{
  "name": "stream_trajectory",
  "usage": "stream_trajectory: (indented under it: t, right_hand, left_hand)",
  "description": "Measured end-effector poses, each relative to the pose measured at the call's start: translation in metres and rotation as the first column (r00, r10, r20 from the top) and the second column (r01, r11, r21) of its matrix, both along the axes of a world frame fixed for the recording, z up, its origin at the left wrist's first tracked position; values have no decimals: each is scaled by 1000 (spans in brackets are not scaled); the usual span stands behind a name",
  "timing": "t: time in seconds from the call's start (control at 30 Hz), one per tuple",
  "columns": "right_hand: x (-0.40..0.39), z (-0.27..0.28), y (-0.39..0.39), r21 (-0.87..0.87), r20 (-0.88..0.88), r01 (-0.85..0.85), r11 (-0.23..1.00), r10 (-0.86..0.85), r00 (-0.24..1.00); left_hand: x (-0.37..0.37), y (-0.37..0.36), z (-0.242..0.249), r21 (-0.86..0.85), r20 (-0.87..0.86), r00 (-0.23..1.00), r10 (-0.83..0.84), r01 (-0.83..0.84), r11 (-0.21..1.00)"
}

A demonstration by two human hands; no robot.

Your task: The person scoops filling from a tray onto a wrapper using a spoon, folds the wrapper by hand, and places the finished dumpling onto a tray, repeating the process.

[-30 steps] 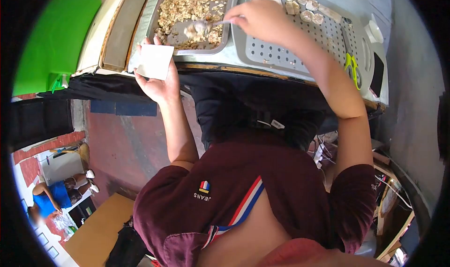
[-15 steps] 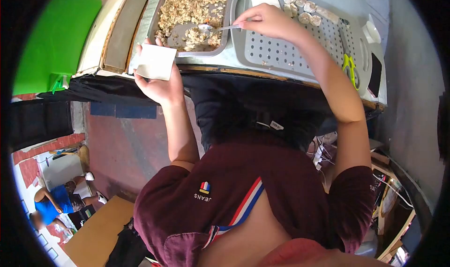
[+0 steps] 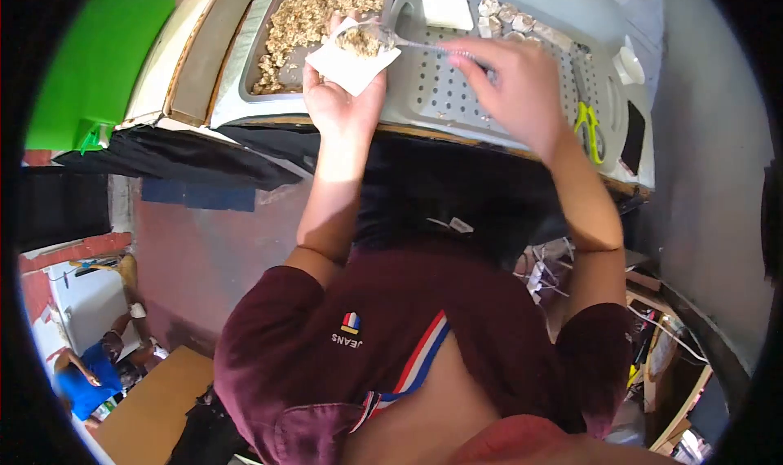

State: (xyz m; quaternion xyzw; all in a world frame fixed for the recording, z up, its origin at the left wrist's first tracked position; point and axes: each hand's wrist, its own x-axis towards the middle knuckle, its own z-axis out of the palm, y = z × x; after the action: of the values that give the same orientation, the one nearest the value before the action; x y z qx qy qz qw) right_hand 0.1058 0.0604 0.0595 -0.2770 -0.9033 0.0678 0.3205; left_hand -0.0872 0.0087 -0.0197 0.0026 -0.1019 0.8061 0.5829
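Note:
My left hand (image 3: 344, 110) lies palm up by the near edge of a metal tray, holding a square white wrapper (image 3: 347, 75). A clump of chunky beige filling (image 3: 359, 44) sits on the wrapper. In my right hand (image 3: 518, 81) is the handle of a metal spoon (image 3: 416, 44), its bowl over the wrapper and touching the filling. More filling (image 3: 306, 26) with orange bits lies in the tray (image 3: 252, 80). Beyond my right hand, a stack of white wrappers (image 3: 447, 11) and several small wrapped pieces (image 3: 507, 13) rest on a grey perforated tray (image 3: 436, 98).
Yellow-green scissors (image 3: 589, 132), a black phone (image 3: 633, 138) and a small white dish (image 3: 628, 62) lie at the right. A green container (image 3: 94, 57) stands at the far left. A person in blue (image 3: 88, 381) is in the lower left background.
My left hand has moved right with the wrapper. My right hand has brought the spoon from the tray to the wrapper, where filling now lies.

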Motion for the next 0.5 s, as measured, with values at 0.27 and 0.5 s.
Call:
stream_trajectory:
  t: [0.27,0.5]
  right_hand:
    - [30,-12,-12,274,34,116,955,-130,991]
    - [62,-5,-14,-204,-117,141,969,-168,979]
  left_hand:
    - [22,4,-1,47,9,986,-168,167,985]
    - [45,5,0,-58,-36,973,-226,224,973]
